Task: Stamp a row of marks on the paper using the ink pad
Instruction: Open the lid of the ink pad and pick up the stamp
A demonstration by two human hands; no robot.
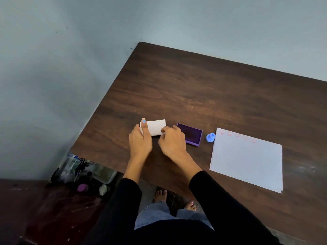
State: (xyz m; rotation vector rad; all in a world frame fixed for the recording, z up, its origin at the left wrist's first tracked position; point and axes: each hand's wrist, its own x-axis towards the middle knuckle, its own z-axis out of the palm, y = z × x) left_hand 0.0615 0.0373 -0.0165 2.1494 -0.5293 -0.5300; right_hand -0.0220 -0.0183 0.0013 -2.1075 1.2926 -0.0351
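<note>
While both of your hands are busying themselves with the white lid (155, 127), the row of marks is looking finished: five faint red smiley faces (237, 134) are sitting along the far edge of the paper (247, 160), running from its far-left corner toward the right. Judging from that, the stamping itself is done and you are tidying up, with the lid likely heading back onto the ink pad (191, 134).

Taking the ink pad as your landmark: it is lying open on the counter (194, 85), its dark purple face showing. Its long axis is running from near-right to far-left, one short end pointing toward the lid. The lid is lying just left of the pad, apart from it. Your left hand (140, 138) is resting on the lid's left end, index finger stretched along that edge, so that grip is pressing rather than spread. Your right hand (170, 140) is sitting between lid and pad, its fingertips pinching the lid's near-right corner.

Just right of the pad, the small blue stamp (210, 137) is resting untouched, lying beside the paper's far-left corner. The paper is lying further right, its long axis slanting across the counter.

What is left, in my judgement, is lifting the lid across and closing the pad.
</note>
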